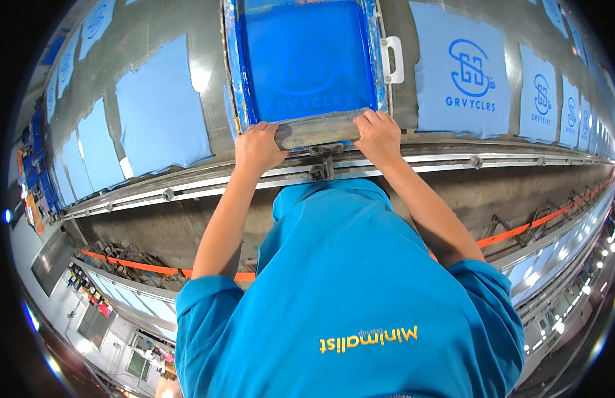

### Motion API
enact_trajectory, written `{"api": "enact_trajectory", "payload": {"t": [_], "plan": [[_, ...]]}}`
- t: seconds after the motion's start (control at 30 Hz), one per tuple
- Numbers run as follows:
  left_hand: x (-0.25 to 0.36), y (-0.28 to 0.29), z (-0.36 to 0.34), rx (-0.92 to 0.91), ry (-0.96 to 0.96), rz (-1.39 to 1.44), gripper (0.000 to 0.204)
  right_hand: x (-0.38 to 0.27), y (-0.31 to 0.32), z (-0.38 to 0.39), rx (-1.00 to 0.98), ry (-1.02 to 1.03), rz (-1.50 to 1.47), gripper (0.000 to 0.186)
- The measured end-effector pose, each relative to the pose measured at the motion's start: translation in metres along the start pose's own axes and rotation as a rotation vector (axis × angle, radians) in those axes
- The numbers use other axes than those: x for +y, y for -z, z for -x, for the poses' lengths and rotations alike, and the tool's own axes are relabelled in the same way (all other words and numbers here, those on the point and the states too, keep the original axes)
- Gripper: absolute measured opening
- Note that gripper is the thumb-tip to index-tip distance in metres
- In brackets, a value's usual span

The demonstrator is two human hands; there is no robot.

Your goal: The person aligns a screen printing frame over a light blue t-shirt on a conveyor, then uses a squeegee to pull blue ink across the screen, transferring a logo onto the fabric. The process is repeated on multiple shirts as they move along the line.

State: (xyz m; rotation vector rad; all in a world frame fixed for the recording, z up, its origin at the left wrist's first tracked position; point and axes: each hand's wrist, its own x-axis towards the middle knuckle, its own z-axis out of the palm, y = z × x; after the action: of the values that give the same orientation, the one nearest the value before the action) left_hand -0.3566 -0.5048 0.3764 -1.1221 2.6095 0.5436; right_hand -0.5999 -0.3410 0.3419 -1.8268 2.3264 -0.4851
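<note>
A screen printing frame (232,60) lies on the long table in front of me, its mesh (307,53) coated in wet-looking blue ink with a faint design showing through. At the frame's near end sits a worn squeegee (317,131) with a greyish wooden bar, spanning most of the frame's width. My left hand (260,150) grips its left end, fingers curled over the top. The other end is held by my right hand (379,138), with the fingers bent around it. The squeegee's blade edge is hidden from me.
To the left, a plain light-blue fabric piece (163,106) lies flat. A printed fabric piece (461,73) with a dark blue design lies to the right, several more beyond. A metal rail (208,187) runs along the near edge. The frame has a white handle (392,60).
</note>
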Motion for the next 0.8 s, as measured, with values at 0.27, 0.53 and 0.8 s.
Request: {"api": "enact_trajectory", "payload": {"t": [0.27, 0.53, 0.8], "plan": [[0.018, 0.001, -0.003, 0.120, -0.227, 0.035, 0.056, 0.106, -0.002, -0.075, 0.327, -0.437, -0.400, 0.059], [0.029, -0.028, 0.001, 0.047, -0.237, 0.191, 0.050, 0.136, -0.034, -0.146, 0.357, -0.567, -0.655, 0.042], [-0.092, 0.017, 0.056, 0.176, -0.369, 0.314, 0.062, -0.019, -0.010, -0.172, 0.599, -0.455, -0.711, 0.038]]}}
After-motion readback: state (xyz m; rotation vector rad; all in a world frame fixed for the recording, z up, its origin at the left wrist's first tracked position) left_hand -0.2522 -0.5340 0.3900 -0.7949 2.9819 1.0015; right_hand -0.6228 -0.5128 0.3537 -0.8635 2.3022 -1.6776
